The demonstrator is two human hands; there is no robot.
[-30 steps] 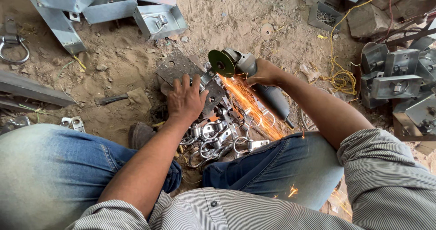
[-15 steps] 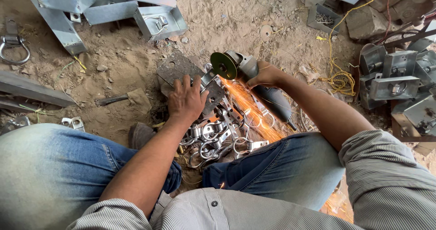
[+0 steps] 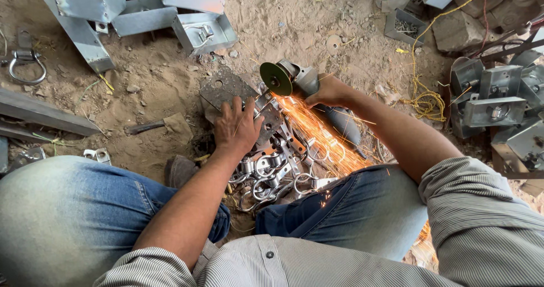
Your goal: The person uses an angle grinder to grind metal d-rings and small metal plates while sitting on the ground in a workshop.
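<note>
Since the earlier frame the spark stream has grown thicker toward the knees. The left hand [image 3: 238,127] lies flat, fingers spread, pressing a small metal piece [image 3: 266,114] onto a perforated steel plate [image 3: 224,87]; the right hand [image 3: 331,91] grips the angle grinder [image 3: 294,78], its disc [image 3: 276,79] just above that piece, beside a heap of ring clamps [image 3: 272,173]

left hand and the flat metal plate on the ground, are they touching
Touching. The head view shows the left hand spread palm-down on the metal plate, fingers pressed against its surface with no gap, while the right hand holds the angle grinder beside it.
</note>
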